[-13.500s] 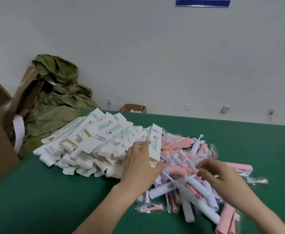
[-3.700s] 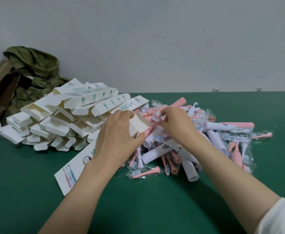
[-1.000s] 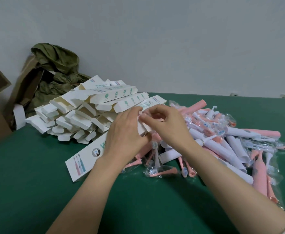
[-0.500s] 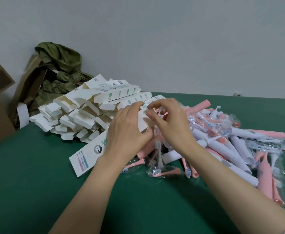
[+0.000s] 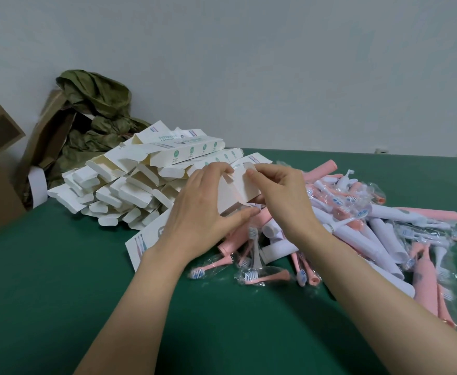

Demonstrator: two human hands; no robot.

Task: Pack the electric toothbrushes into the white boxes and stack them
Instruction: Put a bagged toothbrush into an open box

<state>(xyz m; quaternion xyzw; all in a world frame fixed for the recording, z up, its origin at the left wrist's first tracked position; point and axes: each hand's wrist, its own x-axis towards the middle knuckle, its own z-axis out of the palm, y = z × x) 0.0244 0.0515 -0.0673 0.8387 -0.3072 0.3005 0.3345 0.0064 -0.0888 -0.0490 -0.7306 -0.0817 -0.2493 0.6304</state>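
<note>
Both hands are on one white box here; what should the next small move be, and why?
Probably tuck the end flap shut. The left hand grips the white box by its body while the right hand pinches the flap at its raised end. Whether a toothbrush is inside is hidden.

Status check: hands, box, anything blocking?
Left hand grips white box; right hand pinches its end. Box not yet stacked. Toothbrush pile beneath, nothing blocking.
</note>
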